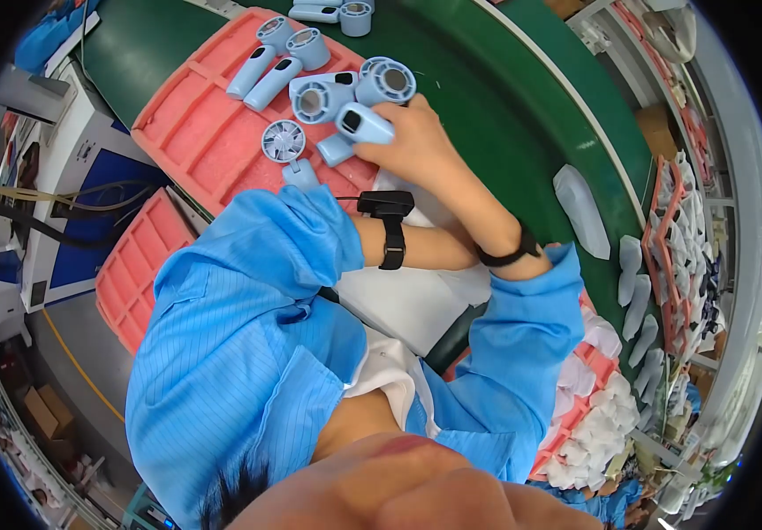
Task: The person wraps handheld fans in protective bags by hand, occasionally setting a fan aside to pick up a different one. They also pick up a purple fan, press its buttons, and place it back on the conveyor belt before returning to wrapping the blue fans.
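Observation:
My right hand (418,148) reaches over the right side of a pink divided tray (188,113). Its fingers close round a light blue handheld fan (368,124) with a dark oval window. Other fans crowd against it, among them one with a round ring head (393,81). Left of these stands a fan with its bladed head (283,141) facing up. Two more fans (273,84) lie at the tray's far side. My left forearm (438,248), with a black strapped device (386,205) on it, passes beneath my right forearm. My left hand is hidden there.
White sheeting (407,309) lies below my forearms. A white bagged item (581,212) rests on the green table (487,106), with several smaller ones (637,305) at its right. Another pink tray (138,265) stands at left. White pieces (597,433) are heaped at lower right.

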